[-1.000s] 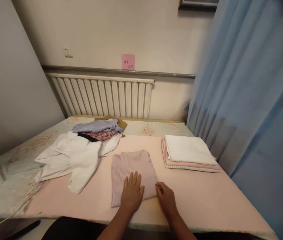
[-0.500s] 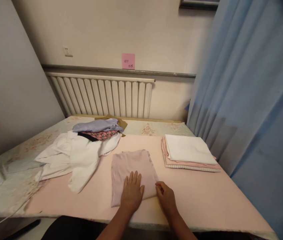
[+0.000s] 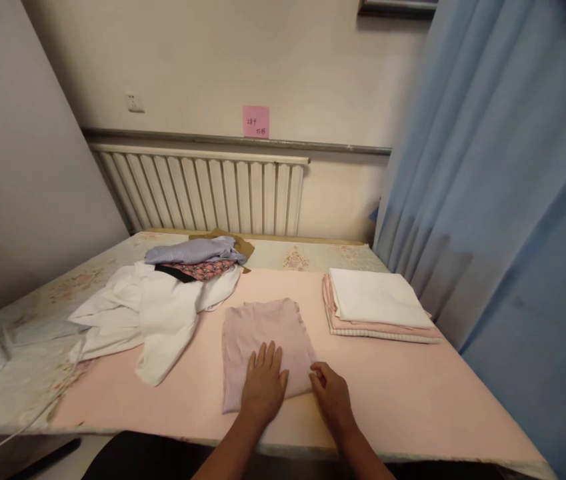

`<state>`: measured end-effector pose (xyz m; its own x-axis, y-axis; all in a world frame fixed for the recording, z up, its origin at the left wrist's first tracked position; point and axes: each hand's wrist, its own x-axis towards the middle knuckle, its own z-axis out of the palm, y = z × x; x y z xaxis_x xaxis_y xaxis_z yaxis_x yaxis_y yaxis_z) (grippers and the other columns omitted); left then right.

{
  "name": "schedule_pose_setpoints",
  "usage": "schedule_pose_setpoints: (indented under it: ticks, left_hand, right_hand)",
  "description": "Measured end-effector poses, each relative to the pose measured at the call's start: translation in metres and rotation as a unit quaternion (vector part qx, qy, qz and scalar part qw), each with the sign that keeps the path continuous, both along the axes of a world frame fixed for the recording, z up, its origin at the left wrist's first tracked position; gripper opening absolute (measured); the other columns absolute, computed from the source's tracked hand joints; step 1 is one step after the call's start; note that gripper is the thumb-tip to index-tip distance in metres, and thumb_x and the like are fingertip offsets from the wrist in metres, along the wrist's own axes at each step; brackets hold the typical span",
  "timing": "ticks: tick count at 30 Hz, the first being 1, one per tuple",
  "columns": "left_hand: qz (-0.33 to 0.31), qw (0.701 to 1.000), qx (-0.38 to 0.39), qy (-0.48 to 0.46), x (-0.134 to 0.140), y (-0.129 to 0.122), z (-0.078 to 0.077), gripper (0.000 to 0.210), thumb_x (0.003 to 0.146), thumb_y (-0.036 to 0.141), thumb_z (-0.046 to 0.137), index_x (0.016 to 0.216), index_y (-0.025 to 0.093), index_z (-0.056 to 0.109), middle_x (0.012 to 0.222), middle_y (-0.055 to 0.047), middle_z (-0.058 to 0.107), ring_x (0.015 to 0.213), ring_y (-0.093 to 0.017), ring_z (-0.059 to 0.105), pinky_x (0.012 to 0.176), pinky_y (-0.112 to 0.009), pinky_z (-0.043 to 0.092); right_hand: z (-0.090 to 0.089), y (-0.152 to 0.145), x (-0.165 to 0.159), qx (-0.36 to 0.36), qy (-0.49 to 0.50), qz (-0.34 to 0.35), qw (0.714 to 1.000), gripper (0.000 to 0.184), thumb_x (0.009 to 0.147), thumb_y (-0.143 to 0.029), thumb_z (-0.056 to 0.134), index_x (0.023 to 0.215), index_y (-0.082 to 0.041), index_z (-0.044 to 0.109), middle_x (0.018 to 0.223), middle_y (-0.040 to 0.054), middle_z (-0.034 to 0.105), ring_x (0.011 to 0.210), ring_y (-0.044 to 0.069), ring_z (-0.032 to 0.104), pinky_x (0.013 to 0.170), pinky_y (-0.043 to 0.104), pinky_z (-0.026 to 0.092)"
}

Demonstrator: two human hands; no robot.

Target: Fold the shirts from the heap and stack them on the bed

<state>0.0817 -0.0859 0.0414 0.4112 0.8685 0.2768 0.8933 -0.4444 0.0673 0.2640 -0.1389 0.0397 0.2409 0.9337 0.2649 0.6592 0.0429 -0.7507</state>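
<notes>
A folded mauve-pink garment lies nearly flat in front of me, its outline roughly square and its edges slightly wavy. My left hand rests palm down on the garment's lower middle, fingers stretched out. At the lower right edge of the cloth, my right hand is closed, thumb and fingers pinching the border. The bit of fabric between those fingertips is mostly hidden.
Left of the garment lies a loose heap with a white garment, a patterned red-and-black piece and a blue striped one. A folded stack sits at right, beside a blue curtain. A white cable runs at lower left.
</notes>
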Motion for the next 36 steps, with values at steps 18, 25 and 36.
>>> schedule_pose_setpoints:
  ticks: [18, 25, 36]
  left_hand:
    - [0.003, 1.0, -0.018, -0.002, 0.001, -0.001, 0.003, 0.051, 0.092, 0.035, 0.034, 0.14, 0.019, 0.04, 0.149, -0.008, 0.036, 0.139, -0.029, 0.026, 0.112, -0.051, 0.02]
    - [-0.011, 0.999, -0.047, 0.02, 0.0, 0.001, 0.005, 0.056, 0.09, 0.028, 0.035, 0.144, 0.016, 0.034, 0.15, -0.009, 0.035, 0.14, -0.029, 0.021, 0.113, -0.049, 0.016]
    - [-0.01, 0.998, -0.053, 0.034, -0.002, 0.005, -0.005, 0.059, 0.088, 0.025, 0.035, 0.146, 0.017, 0.027, 0.151, -0.008, 0.033, 0.142, -0.028, 0.016, 0.114, -0.048, 0.013]
  right_hand:
    - [0.025, 0.01, -0.012, 0.141, 0.032, -0.108, 0.984, 0.026, 0.089, -0.024, 0.039, 0.098, -0.016, 0.063, 0.096, 0.0101, 0.068, 0.09, 0.021, 0.063, 0.084, 0.035, 0.049]
    - [0.047, 0.039, -0.076, 0.146, -0.011, 0.172, 0.974, 0.037, 0.09, -0.018, 0.041, 0.123, -0.015, 0.057, 0.122, 0.01, 0.062, 0.113, 0.018, 0.057, 0.102, 0.035, 0.045]
    - [0.006, 0.056, -0.074, 0.142, -0.117, 0.148, 0.972, 0.04, 0.092, -0.02, 0.038, 0.127, -0.016, 0.056, 0.126, 0.0095, 0.061, 0.121, 0.019, 0.053, 0.107, 0.041, 0.041]
